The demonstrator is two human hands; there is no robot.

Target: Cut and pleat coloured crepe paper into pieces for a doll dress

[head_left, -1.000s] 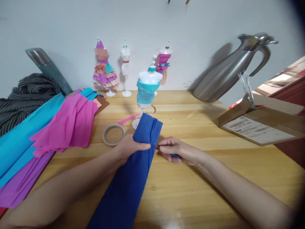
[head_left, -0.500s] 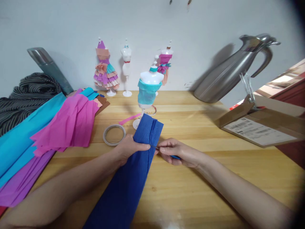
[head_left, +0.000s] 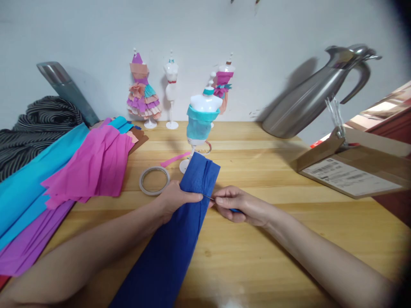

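At the centre of the frame, a long folded piece of blue paper (head_left: 173,248) slants from the lower edge up to its short end, which overlaps the base of the teal-wrapped dress form (head_left: 202,122). The left hand (head_left: 171,200) has its grip clamped on the paper: the thumb lies flat on top, and the fingers beneath are hidden. Right of centre, the right hand (head_left: 236,205) has its fingers together around a blue-handled tool (head_left: 236,210). The tool's thin metal blade reaches leftward over the paper's right side, almost to the left thumb's tip; it looks like small scissors, though the hand hides too much to be sure.

If this is a cut across the strip, it calls for a firm pinch close to the blade, so that the layers do not slide apart, yet with the thumb drawn back a little from the metal point. The ridged fold along the right side probably resists more than the flat part, so short, even strokes square to the long edge should serve better than one hard squeeze. Crepe-like paper may stretch if tugged, so light tension is enough.

Left of centre, a tape roll (head_left: 154,193) lies flat on the bench (head_left: 257,248), just beside the left wrist and clear of the blade.
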